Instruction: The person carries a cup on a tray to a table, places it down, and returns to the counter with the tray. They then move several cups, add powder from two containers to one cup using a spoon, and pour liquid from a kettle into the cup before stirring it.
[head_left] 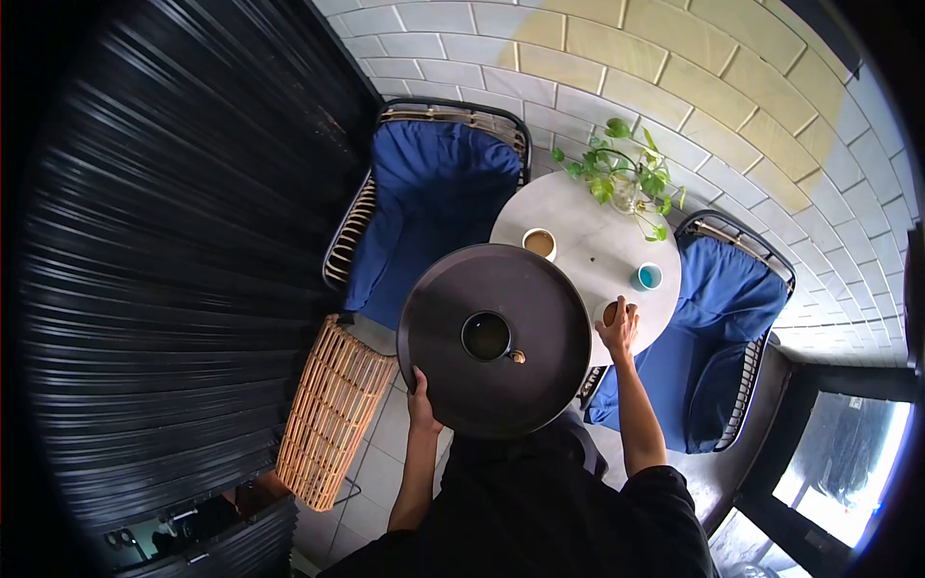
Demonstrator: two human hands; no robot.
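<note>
My left hand (422,407) grips the near left rim of a round dark brown tray (448,289), thumb on top. On the tray stands a cup (487,337) of dark liquid, with a small brown lump (518,356) beside it. My right hand (620,330) reaches over the round table and has its fingers around a cup of brown drink (610,313), partly hidden by the fingers. Near it on the tabletop (578,226) are a light blue cup (647,276) holding blue liquid and a white cup of brown drink (540,243).
A leafy plant in a glass vase (626,193) stands at the table's back edge by the brick wall (578,87). Blue-cushioned armchairs flank the table, one left (434,183) and one right (665,376). A wicker piece (332,414) and black corrugated panel (193,289) are left.
</note>
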